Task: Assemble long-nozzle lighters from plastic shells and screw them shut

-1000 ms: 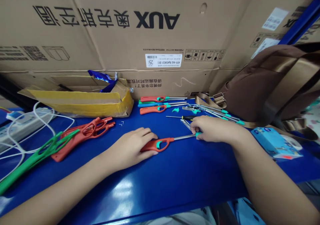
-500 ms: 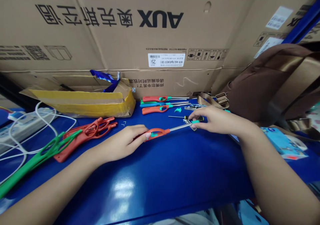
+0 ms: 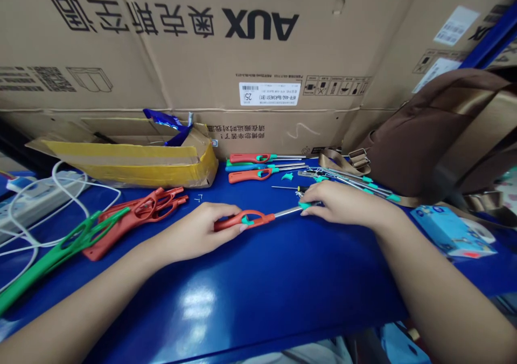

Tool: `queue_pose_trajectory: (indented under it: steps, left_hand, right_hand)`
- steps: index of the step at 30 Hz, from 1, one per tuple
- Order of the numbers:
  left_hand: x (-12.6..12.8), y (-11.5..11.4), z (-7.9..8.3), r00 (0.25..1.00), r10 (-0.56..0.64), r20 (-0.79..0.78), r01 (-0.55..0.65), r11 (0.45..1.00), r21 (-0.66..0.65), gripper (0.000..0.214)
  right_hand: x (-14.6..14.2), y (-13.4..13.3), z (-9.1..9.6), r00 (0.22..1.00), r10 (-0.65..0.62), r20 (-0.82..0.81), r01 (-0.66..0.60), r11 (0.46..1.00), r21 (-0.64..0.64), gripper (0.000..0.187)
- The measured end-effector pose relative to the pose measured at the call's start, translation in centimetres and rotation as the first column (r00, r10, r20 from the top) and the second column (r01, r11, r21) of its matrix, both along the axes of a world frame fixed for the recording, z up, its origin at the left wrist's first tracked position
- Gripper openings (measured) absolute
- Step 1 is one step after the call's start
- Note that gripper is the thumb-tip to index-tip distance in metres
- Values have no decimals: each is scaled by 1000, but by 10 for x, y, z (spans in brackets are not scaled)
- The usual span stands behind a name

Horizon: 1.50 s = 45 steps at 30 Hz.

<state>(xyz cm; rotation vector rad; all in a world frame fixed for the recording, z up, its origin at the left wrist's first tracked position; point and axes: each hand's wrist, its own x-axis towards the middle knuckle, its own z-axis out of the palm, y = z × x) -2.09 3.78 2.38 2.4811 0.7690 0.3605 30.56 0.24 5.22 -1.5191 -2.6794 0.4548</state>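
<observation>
An orange long-neck lighter [image 3: 247, 219] with a teal trigger and a metal tube lies just above the blue table [image 3: 258, 278]. My left hand [image 3: 200, 232] is closed round its orange handle. My right hand [image 3: 341, 202] pinches the teal tip at the far end of the tube. Three finished lighters [image 3: 258, 167], orange and blue, lie side by side behind it. Several loose metal tubes with teal tips [image 3: 355, 181] lie past my right hand, with a small screwdriver [image 3: 288, 188] beside them.
Orange handle shells [image 3: 137, 213] and green ones [image 3: 56, 253] lie at the left. A yellow-taped carton [image 3: 133, 162] and a power strip with white cables [image 3: 32, 202] stand behind them. A brown bag [image 3: 440, 132] and a light blue packet [image 3: 448, 229] sit right. Large cardboard boxes [image 3: 242, 46] wall the back.
Both hands lifted the orange lighter off the table and shifted it slightly left and away from me. My left hand now wraps the handle instead of lying on it.
</observation>
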Motion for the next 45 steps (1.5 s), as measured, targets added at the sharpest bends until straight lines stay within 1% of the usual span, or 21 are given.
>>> queue_pose_trajectory:
  steps: [5,10,13,15,17,18,21,23,25,26,28,32,33,34,35,36,39,41,43,44,45]
  left_hand:
    - [8,-9,0,999,-3,33,4,999,-39,35]
    - [13,-16,-1,997,43,61,-39,997,-62,35]
    - [15,-18,0,995,70,73,-61,990,-125,36]
    - [16,-19,0,991,103,82,-83,972,-221,36]
    - [17,-19,1,985,162,59,-125,906,-403,39]
    - [17,-18,1,981,189,34,-145,846,-514,41]
    - [17,-15,-1,972,235,-6,-150,597,-788,46]
    - [16,-13,-2,965,261,12,-114,464,-879,47]
    - [15,-13,-3,961,276,23,-93,401,-911,46]
    - [15,-13,-3,961,275,22,-94,405,-910,46]
    - [15,-15,-4,967,255,15,-112,476,-872,45]
    - [18,-22,-5,970,235,61,-141,749,-648,38]
    - [19,-23,-5,968,234,87,-138,791,-596,37]
    - [19,-23,-6,966,235,106,-132,805,-578,36]
    - [18,-22,-6,965,234,114,-121,792,-599,38]
    - [18,-21,-7,966,234,112,-108,754,-648,41]
    - [16,-15,-9,968,230,98,-58,587,-807,46]
    - [15,-12,-11,968,227,102,-35,529,-848,47]
    - [15,-10,-12,971,219,91,-38,522,-852,49]
    - [15,-9,-12,974,213,84,-49,550,-834,49]
    - [16,-9,-13,974,208,85,-60,607,-792,48]
  right_hand:
    - [-24,-6,-6,991,126,-37,-123,989,82,15]
    - [-44,-12,-13,991,133,-35,-127,984,124,19]
    - [-48,-13,-16,989,147,-13,-145,983,117,20]
    - [-48,-12,-18,988,156,-21,-152,981,119,21]
    - [-46,-9,-20,982,173,-77,-165,981,104,21]
    - [-45,-8,-20,976,183,-119,-173,981,88,21]
    - [-41,-5,-20,953,199,-230,-188,980,73,18]
    - [-39,-4,-20,946,209,-249,-188,976,108,17]
    - [-40,-5,-19,946,222,-238,-193,971,141,19]
    - [-40,-6,-20,946,227,-229,-198,969,146,19]
    - [-41,-8,-20,949,232,-212,-209,970,123,20]
    - [-43,-10,-22,957,240,-166,-230,970,77,20]
    - [-42,-10,-23,956,248,-157,-235,967,99,20]
    - [-42,-11,-23,954,260,-151,-240,961,136,21]
    - [-42,-11,-22,950,274,-147,-246,951,185,22]
    - [-42,-12,-22,947,289,-142,-251,938,238,24]
    - [-42,-14,-19,942,319,-101,-261,890,373,29]
    - [-43,-15,-18,945,323,-58,-269,864,425,30]
    - [-44,-16,-18,950,310,-23,-268,855,444,31]
    - [-45,-16,-18,955,295,-11,-260,859,440,31]
    - [-46,-16,-19,962,271,-3,-244,870,429,30]
